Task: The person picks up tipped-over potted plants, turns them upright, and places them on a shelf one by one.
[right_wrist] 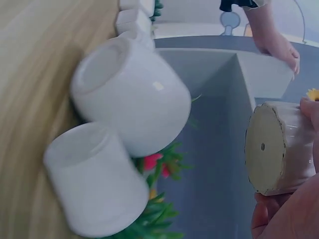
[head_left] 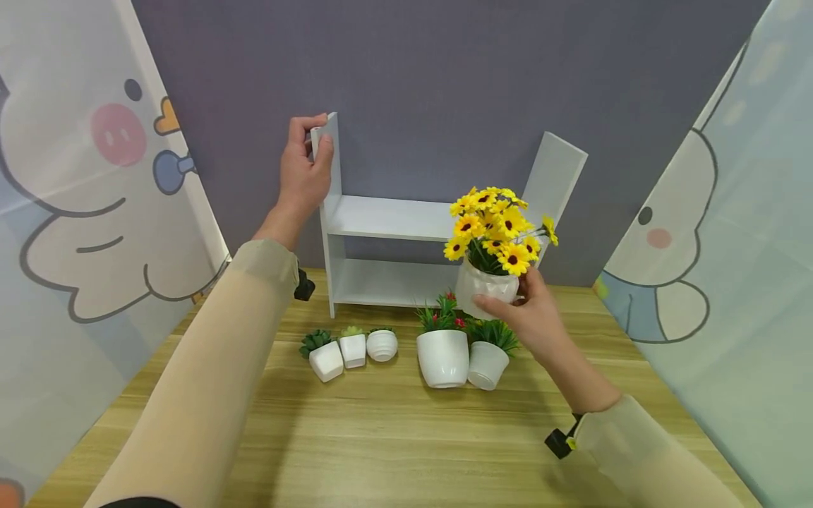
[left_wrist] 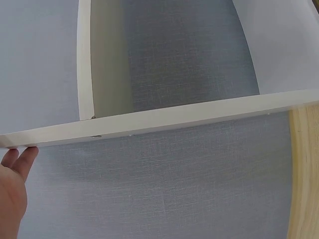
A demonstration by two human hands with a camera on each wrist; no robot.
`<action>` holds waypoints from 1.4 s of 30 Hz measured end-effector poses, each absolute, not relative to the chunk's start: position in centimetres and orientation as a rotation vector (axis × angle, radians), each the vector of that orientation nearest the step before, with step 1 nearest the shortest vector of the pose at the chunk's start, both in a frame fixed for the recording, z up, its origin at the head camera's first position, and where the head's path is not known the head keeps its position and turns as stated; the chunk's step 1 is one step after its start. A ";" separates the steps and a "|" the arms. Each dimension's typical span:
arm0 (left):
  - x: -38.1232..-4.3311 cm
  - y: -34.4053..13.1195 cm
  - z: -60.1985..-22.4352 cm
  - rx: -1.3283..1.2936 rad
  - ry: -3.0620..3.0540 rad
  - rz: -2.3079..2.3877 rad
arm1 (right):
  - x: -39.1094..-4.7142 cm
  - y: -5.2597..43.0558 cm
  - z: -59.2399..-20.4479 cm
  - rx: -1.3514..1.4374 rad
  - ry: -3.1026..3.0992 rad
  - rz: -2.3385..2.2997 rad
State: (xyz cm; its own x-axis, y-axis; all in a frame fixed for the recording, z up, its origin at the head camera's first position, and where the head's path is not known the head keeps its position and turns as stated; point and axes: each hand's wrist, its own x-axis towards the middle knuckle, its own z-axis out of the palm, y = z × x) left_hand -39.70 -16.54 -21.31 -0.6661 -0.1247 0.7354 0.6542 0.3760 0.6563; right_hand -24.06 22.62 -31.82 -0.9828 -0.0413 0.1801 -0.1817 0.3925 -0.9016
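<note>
My left hand (head_left: 306,176) grips the upper end of the left side panel of a white wooden shelf (head_left: 394,220), thumb on the inner side. In the left wrist view its fingertips (left_wrist: 26,158) meet the panel's edge. My right hand (head_left: 538,319) holds a white ribbed flowerpot (head_left: 488,286) of yellow artificial flowers (head_left: 498,226), up in front of the shelf's right part. The right wrist view shows the pot's base (right_wrist: 263,149), with a small hole in it. Flowers and pot hide part of the right side panel (head_left: 554,173).
Below the held pot, a large white pot (head_left: 443,360) with red-flowered greenery and a smaller white pot (head_left: 488,365) with green leaves lie tipped on the wooden table (head_left: 394,444). Three little white succulent pots (head_left: 353,351) lie farther left. A grey wall panel (head_left: 432,85) stands behind the shelf.
</note>
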 end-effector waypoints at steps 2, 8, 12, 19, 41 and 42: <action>-39.7 -16.6 -21.3 -0.457 -1.906 -1.364 | -24.4 21.9 -31.4 0.222 -2.495 1.656; -39.7 -16.8 -21.3 -0.447 -1.913 -1.354 | -25.5 19.7 -30.0 0.254 -2.467 1.642; -39.6 -16.8 -21.3 -0.443 -1.920 -1.349 | -26.1 18.5 -29.1 0.295 -2.436 1.681; -39.7 -16.7 -21.4 -0.461 -1.919 -1.327 | -27.5 16.8 -27.9 0.329 -2.418 1.661; -39.6 -16.6 -21.2 -0.448 -1.939 -1.297 | -32.5 10.8 -24.8 0.362 -2.373 1.638; -39.6 -16.6 -21.2 -0.446 -1.942 -1.294 | -32.7 10.5 -24.8 0.363 -2.377 1.638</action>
State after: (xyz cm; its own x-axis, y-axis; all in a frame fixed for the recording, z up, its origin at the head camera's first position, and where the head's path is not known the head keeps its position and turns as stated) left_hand -39.60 -16.63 -21.24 -0.6602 -0.1133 0.7425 0.6415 0.4292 0.6359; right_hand -32.68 10.53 -24.76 -0.9424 -0.0717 0.3268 -0.3310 0.3439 -0.8787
